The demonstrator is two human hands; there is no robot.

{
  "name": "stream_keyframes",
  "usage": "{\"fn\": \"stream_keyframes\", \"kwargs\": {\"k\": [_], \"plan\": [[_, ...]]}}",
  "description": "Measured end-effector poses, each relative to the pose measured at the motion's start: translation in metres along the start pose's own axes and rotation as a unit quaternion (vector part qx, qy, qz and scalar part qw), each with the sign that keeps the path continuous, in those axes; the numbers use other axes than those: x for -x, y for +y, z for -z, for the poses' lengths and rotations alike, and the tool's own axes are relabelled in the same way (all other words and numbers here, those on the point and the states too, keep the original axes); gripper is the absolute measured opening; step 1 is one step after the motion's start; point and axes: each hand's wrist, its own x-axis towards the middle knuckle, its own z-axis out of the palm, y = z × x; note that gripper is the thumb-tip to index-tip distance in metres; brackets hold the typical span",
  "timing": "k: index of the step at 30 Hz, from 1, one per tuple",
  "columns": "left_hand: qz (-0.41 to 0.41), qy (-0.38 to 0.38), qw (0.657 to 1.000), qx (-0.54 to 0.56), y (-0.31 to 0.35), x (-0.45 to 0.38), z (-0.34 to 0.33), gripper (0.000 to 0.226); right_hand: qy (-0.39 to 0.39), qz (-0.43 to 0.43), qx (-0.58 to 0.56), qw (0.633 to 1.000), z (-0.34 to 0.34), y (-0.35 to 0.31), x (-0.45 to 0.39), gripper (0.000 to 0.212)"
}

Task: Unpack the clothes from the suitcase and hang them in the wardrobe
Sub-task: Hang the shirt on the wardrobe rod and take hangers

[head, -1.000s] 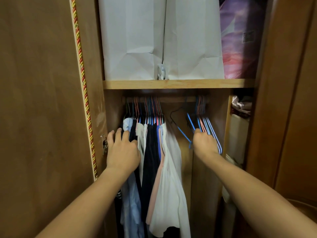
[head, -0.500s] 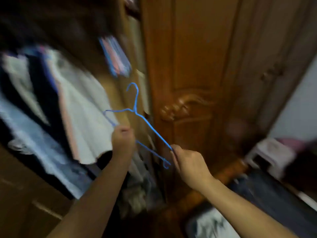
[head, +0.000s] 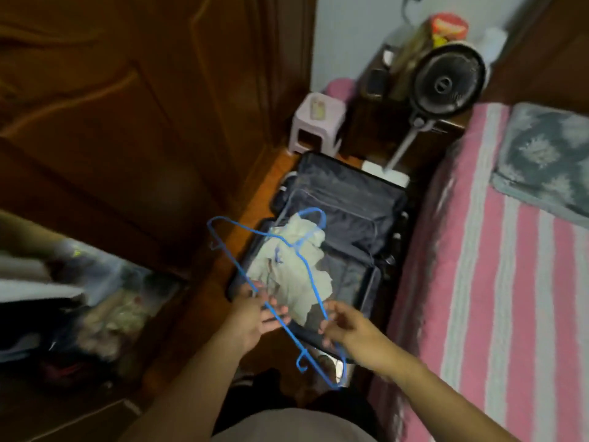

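Single head-worn view, wide-angle, looking steeply down from standing height. Near field: both forearms and the hanger (head: 288, 295). Mid field: the open suitcase (head: 350, 199) on the floor. Left edge: wardrobe (head: 105, 100); right edge: bed (head: 497, 282). Motion-blurred.

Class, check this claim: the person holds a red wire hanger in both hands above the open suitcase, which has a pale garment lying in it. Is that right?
Not quite: the hanger is blue, not red, as the head view shows. The rest stands: the left hand and the right hand both hold it above the open suitcase, with a pale garment lying in it.
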Motion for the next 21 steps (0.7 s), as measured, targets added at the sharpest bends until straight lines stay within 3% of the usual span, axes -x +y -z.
{"fn": "stream_keyframes", "kwargs": {"k": [3,6,8,10,16,19,21], "plan": [[0.027,-0.069,0.988,-0.135,-0.031,-0.011,-0.038,0.024,0.077,-0.052,-0.173,0.98,0.029,0.002,-0.024,0.008],[0.044,-0.111,0.977,-0.178,-0.056,-0.04,-0.062,0.023,0.193,-0.091,-0.299,0.93,0.058,0.022,-0.064,0.028],[0.051,-0.108,0.969,-0.215,-0.069,-0.08,-0.069,0.018,0.214,-0.11,-0.336,0.911,0.068,0.049,-0.088,0.033],[0.049,-0.106,0.946,-0.303,-0.084,-0.132,-0.067,0.007,0.214,-0.132,-0.336,0.908,0.07,0.078,-0.113,0.034],[0.125,-0.019,0.873,-0.471,-0.139,-0.339,-0.006,0.028,0.316,-0.212,-0.299,0.875,0.056,0.192,-0.218,0.02],[0.069,-0.035,0.783,-0.618,-0.152,-0.429,0.016,0.034,0.343,-0.229,-0.29,0.863,0.047,0.248,-0.268,0.014],[0.083,0.029,0.818,-0.569,-0.152,-0.473,0.016,0.042,0.36,-0.243,-0.289,0.853,0.041,0.281,-0.294,0.015]]}}
